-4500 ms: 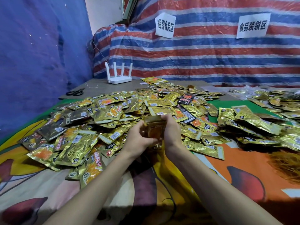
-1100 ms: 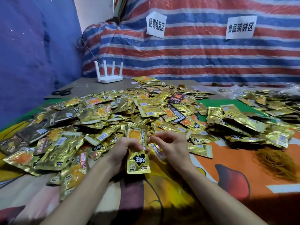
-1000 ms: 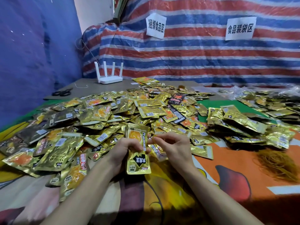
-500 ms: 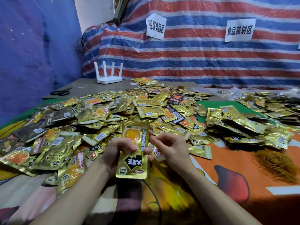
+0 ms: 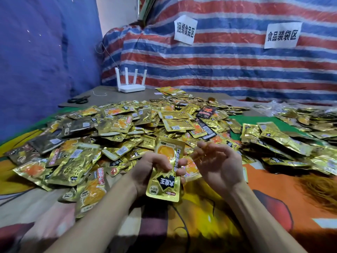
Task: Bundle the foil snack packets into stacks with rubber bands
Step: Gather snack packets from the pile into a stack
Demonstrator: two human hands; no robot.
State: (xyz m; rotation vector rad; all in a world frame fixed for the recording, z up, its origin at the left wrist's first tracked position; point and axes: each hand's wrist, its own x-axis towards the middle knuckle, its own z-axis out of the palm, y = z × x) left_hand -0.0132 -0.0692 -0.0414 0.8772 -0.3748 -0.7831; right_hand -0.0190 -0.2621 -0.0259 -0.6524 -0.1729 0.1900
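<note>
Progress, judged: early. The main heap of loose packets (image 5: 116,128) covers the left and middle of the desk (image 5: 273,189), unsorted, faces and backs mixed, with no band visible on any of them. Left hand (image 5: 145,170) grips a held stack (image 5: 165,170) around its middle, upright, just in front of the heap's near edge. Only the front packet reads clearly, so the count behind it cannot be told. No band is seen around this stack, so I judge it not yet bound. Right hand (image 5: 217,165) is just beside the stack, palm up, fingers curled. A thin yellowish strand seems to sit at the fingertips (image 5: 201,146). It is too blurred to say whether that is a rubber band, so what the hand holds cannot be told. A second spread of packets (image 5: 284,143) lies further right, and whether any are banded cannot be told. The rubber bands (image 5: 324,189) lie in a loose tangle at the far right, well apart from both hands. Left to do: band this stack, then nearly the whole heap. Surroundings: scissors (image 5: 78,100) at the back left, a white router (image 5: 131,85) behind the heap, and two paper signs (image 5: 184,30) (image 5: 281,34) on the striped tarp (image 5: 237,66). Obstruction: loose packets crowd up to the left wrist, and a reach to the band supply crosses the right spread's near edge.
</note>
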